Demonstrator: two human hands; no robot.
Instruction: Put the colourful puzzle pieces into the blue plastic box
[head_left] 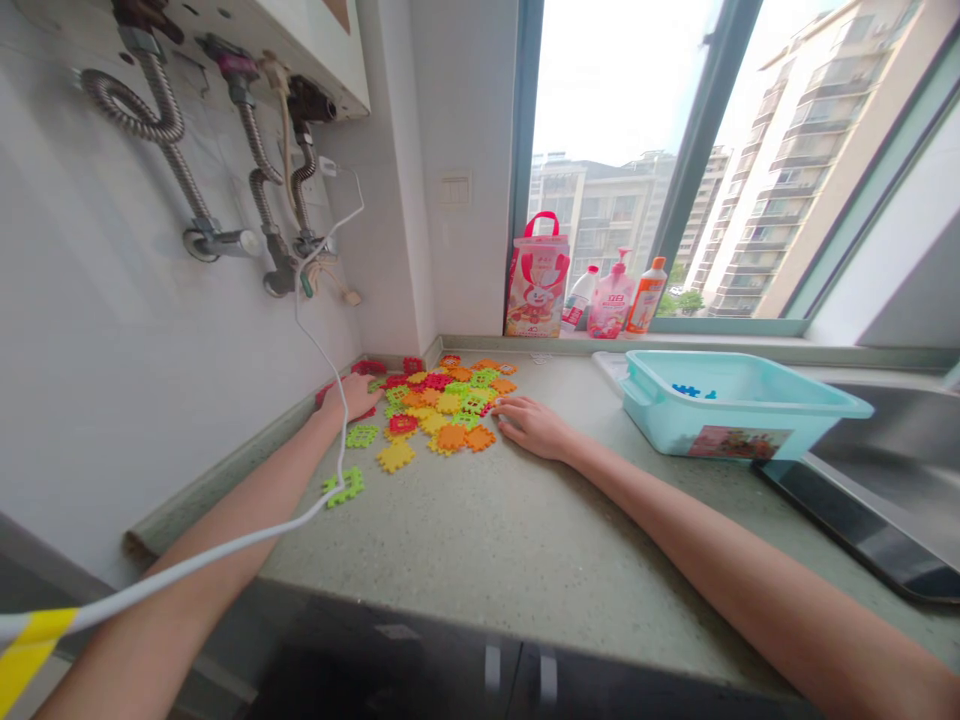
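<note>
A loose pile of flat interlocking puzzle pieces [448, 404] in red, orange, yellow and green covers the counter near the corner. My left hand [358, 394] lies at the pile's left edge, palm down, fingers stretched forward among red pieces [368, 367]; its fingertips are partly blurred. At the right edge rests my right hand [534, 427], fingers loosely extended and touching the outer pieces, with no piece visibly gripped. A yellow piece [396, 457] and a green piece [345, 487] lie nearer the front, apart from the heap.
A white cable [330, 365] hangs across my left wrist and forearm. On the right stands a light-blue tub [660, 425] with a few blue pieces [686, 391] inside, beside a sink [900, 450] and a dark flat slab [855, 525]. Bottles [609, 300] and a pink bag [537, 290] line the windowsill.
</note>
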